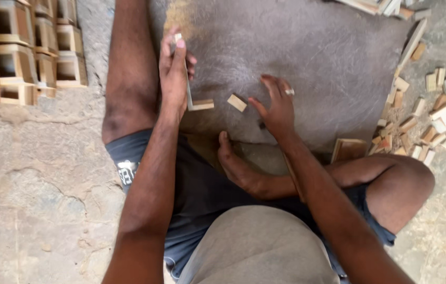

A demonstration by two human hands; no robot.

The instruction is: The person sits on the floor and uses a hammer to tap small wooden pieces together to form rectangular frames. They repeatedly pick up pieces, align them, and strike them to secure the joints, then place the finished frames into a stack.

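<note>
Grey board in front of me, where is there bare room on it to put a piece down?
The grey board is bare across its middle and far part, between the left hand and the heap of small wood blocks at right. It is crowded near the right hand, beside the loose block.

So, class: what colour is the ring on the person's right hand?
Silver: the ring on the right hand, head view.

Stacked wooden boxes [28,52] with square openings fill the far left corner, standing on the rough concrete floor [38,200]. At the right, small wooden blocks [433,113] lie scattered in a loose heap — pale and tan, some on edge. A flat wooden panel [350,149] leans just left of that heap. Far right, wooden strips [378,6] — partly cut off by the frame.
</note>
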